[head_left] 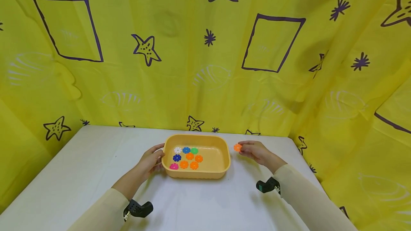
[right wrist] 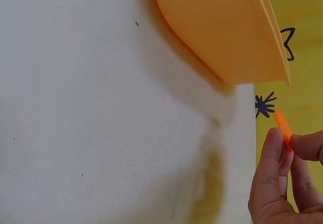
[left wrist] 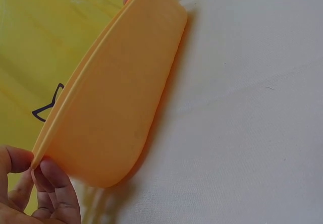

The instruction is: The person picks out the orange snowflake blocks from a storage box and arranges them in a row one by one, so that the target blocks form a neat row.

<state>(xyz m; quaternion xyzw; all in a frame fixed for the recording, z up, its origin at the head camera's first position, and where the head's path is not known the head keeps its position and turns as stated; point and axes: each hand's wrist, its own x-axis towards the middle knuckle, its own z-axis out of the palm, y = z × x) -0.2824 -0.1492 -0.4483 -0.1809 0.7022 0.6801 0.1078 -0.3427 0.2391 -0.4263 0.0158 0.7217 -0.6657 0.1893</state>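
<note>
Yellow-orange tray sits on the white table, long axis running left–right across the person, open side up. Left hand grips the tray's left rim, fingers curled at its edge. Right hand is just right of the tray, apart from it, pinching an orange gear disc between thumb and fingertips; the disc stands on edge in the right wrist view. Other coloured discs lie inside the tray.
</note>
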